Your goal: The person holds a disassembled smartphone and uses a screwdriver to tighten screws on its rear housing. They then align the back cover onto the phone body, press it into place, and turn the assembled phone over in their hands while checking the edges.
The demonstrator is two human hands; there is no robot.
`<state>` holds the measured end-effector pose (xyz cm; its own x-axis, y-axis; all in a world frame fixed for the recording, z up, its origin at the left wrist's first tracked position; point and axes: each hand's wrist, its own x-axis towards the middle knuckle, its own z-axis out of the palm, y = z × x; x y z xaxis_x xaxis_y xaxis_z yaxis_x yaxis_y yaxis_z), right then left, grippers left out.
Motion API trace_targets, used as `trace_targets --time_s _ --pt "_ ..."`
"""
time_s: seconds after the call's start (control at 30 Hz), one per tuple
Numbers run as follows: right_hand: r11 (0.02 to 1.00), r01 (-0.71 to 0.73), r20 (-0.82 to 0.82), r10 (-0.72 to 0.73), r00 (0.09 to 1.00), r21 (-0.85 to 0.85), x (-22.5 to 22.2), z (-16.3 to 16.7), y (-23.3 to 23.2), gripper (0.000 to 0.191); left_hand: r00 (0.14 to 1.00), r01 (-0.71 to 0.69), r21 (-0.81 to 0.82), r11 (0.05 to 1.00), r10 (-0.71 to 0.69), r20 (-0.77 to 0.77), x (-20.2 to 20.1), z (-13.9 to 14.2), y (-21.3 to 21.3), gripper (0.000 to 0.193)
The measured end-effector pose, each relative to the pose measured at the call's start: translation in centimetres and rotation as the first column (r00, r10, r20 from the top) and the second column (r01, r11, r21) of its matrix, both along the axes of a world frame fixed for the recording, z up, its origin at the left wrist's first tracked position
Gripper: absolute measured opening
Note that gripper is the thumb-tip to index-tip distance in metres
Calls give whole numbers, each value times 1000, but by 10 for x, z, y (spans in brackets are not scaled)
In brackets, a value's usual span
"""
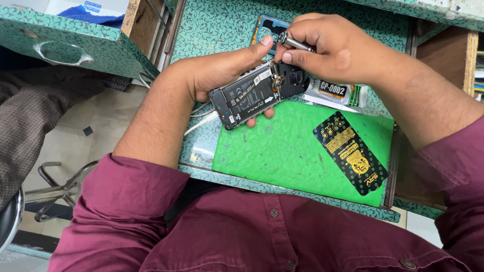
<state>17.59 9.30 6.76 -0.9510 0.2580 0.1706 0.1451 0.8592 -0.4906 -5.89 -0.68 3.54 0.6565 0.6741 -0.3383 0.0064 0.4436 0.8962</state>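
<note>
Above green mat [282,151]: opened phone [252,95] (back off), battery exposed, left hand [217,70] holding

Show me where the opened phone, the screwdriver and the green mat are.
opened phone [247,96], head view, on its battery.
screwdriver [295,42], head view, on its metal shaft.
green mat [282,156], head view, on a bare middle part.

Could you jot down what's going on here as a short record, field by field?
Left hand: grips an opened phone, back cover off, battery showing
Right hand: holds a screwdriver, tip at the phone's camera end
Under the phone: green mat on a patterned desk
On the mat: black and yellow card
Behind the phone: back cover, tube
Far left: open drawer
</note>
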Motion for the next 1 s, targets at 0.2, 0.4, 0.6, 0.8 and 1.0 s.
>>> trace_targets --time_s 0.2,0.4,0.6,0.8,1.0 --pt "872 143 113 -101 988 -469 1 -3 5 18 999 28 -60 998 -29 -16 -3 -2 1 97" --pt "772 316 149 -281 948 -552 8 11 13 18 999 17 -37 999 -19 -38 -6 3 -1 100" --pt "715 368 69 -411 909 -595 12 15 17 13 991 -122 73 990 125 -39 -17 9 -1 101" --pt "815 371 91 -371 924 -446 3 6 16 12 956 -291 164 942 279 94 -27 3 7 96" --pt "707 554 262 -489 832 -440 -8 -3 7 13 895 -403 114 908 365 257 -22 -4 12 89"
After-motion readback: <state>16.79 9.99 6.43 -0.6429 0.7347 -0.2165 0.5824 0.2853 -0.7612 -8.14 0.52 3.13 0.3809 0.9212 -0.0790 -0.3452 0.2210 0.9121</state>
